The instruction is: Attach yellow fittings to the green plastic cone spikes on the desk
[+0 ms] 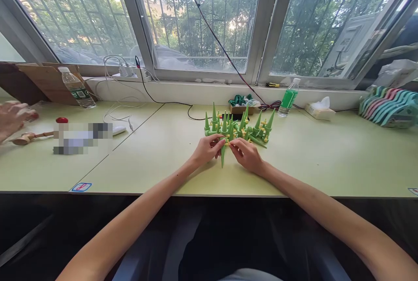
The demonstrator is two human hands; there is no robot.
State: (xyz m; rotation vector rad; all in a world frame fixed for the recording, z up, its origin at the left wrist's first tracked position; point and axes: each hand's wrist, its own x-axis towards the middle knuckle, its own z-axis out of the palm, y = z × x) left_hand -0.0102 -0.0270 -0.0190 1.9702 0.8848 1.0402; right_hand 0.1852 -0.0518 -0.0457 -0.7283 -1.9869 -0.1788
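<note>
Between both hands is a green pointed cone (222, 160), its tip pointing down toward the table's front edge. My left hand (207, 148) pinches its upper part with thumb and fingers. My right hand (247, 154) is closed at the same spot, its fingertips on a small yellow piece (227, 143) beside the cone. Just behind the hands stands a cluster of similar green cones (243, 126) with small yellow bits among them; several point upright and some lie tilted. The fingertips partly hide how the yellow piece meets the cone.
On the pale table (156, 155), a small box (240, 108) with green wrapping and a bottle (289, 97) stand behind the cones. Tissues (320, 109) and hangers (388, 107) are to the right. At left are another bottle (77, 88), a wooden toy (32, 137) and another person's hand (13, 118).
</note>
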